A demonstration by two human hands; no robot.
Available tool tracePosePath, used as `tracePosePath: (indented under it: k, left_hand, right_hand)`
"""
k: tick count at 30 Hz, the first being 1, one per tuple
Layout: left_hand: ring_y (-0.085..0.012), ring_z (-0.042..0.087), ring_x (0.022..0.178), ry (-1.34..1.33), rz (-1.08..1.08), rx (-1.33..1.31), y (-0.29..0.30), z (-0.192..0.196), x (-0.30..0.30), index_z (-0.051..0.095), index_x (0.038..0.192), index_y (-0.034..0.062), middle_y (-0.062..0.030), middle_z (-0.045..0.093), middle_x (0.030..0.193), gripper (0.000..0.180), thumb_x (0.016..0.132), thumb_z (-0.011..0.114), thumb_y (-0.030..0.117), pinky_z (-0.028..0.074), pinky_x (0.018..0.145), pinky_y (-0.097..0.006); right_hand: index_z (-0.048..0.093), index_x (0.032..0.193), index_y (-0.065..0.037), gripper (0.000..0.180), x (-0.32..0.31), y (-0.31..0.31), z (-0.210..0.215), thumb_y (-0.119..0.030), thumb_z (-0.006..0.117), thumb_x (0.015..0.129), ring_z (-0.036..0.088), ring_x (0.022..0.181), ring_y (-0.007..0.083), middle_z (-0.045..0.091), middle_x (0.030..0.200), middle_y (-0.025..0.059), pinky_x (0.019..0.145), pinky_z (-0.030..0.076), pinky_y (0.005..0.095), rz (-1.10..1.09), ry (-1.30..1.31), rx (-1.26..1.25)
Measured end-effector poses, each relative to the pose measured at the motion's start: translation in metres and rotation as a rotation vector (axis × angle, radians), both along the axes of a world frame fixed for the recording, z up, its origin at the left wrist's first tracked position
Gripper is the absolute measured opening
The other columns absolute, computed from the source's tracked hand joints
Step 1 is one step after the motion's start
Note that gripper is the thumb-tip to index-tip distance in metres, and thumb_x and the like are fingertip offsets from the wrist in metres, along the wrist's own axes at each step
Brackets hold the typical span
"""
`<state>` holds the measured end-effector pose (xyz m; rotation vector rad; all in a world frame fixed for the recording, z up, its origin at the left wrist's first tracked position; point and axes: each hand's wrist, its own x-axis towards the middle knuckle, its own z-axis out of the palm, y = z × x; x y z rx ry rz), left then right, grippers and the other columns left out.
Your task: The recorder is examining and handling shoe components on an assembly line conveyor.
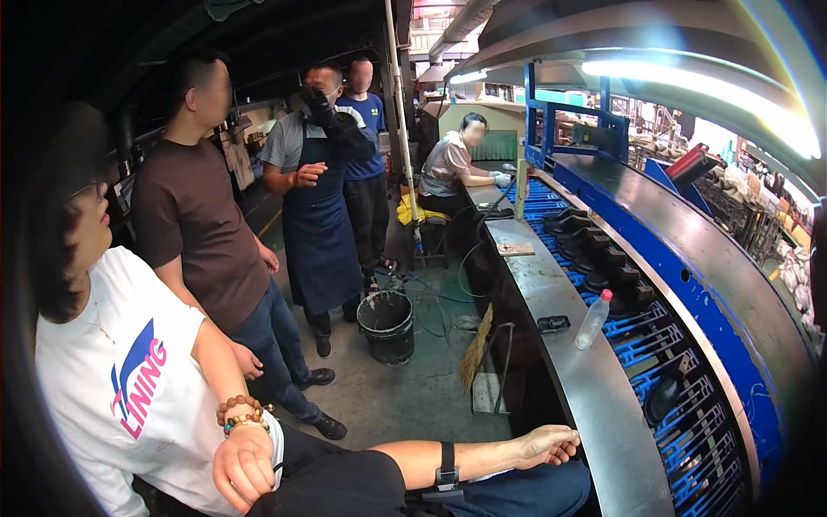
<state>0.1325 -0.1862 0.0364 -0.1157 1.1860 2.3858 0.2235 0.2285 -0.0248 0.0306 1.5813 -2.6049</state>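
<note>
Left hand [551,446] resting on the bench [594,405] edge

A seated person in white [129,379] is at the left. Fingers loosely curled, gripping nothing – bench right beneath them. Farther along stands a plastic bottle [593,320] – beside the blue conveyor [689,379].

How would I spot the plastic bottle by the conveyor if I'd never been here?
Find the long grey metal ledge running beside the blue conveyor rack. About halfway along it, at the edge next to the rack, stands a clear plastic bottle tilted slightly. Its red cap sets it apart from the dark shoe soles nearby.
</note>
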Motion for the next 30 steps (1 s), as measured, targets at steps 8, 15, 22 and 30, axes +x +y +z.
tracePosePath:
  k: [8,15,22,30]
  left_hand:
    - [-0.0085,0.058,0.075,0.009,-0.053,-0.041,0.005,-0.004,-0.003,0.061,0.099,0.0129,0.0018,0.06,0.086,0.023,0.101,0.055,0.036,0.046,0.067,-0.024]
    - [-0.0167,0.064,0.087,0.531,0.009,-0.752,0.037,-0.05,-0.006,0.06,0.108,0.0048,-0.0036,0.065,0.094,0.03,0.096,0.063,0.032,0.053,0.079,-0.031]
    - [-0.0388,0.023,0.145,1.107,-0.22,-1.24,0.062,-0.102,0.026,0.035,0.148,0.0035,-0.0214,0.025,0.156,0.075,0.085,0.067,0.03,0.026,0.116,-0.051]
    - [-0.0385,0.024,0.145,1.068,-0.184,-1.233,0.057,-0.1,0.031,0.034,0.148,0.0031,-0.0208,0.024,0.156,0.074,0.086,0.065,0.029,0.025,0.117,-0.051]
  right_hand:
    - [0.056,0.133,0.001,0.044,0.009,-0.005,-0.01,-0.032,0.054,0.102,0.065,0.103,0.0239,0.068,0.111,0.0173,0.09,0.051,0.0359,-0.213,-0.092,0.564]
    - [0.069,0.112,0.001,0.037,0.03,-0.021,-0.044,-0.032,0.061,0.099,0.065,0.097,0.0393,0.069,0.108,0.0227,0.089,0.051,0.0435,-0.382,0.146,1.384]
    - [0.07,0.111,0.0,0.04,0.03,-0.013,-0.046,-0.037,0.06,0.098,0.065,0.097,0.0389,0.069,0.107,0.0223,0.088,0.051,0.0427,-0.374,0.078,1.34]
    - [0.07,0.112,0.0,0.042,0.03,-0.024,-0.039,-0.038,0.059,0.098,0.064,0.1,0.0402,0.069,0.107,0.0234,0.09,0.05,0.0437,-0.348,0.034,1.36]
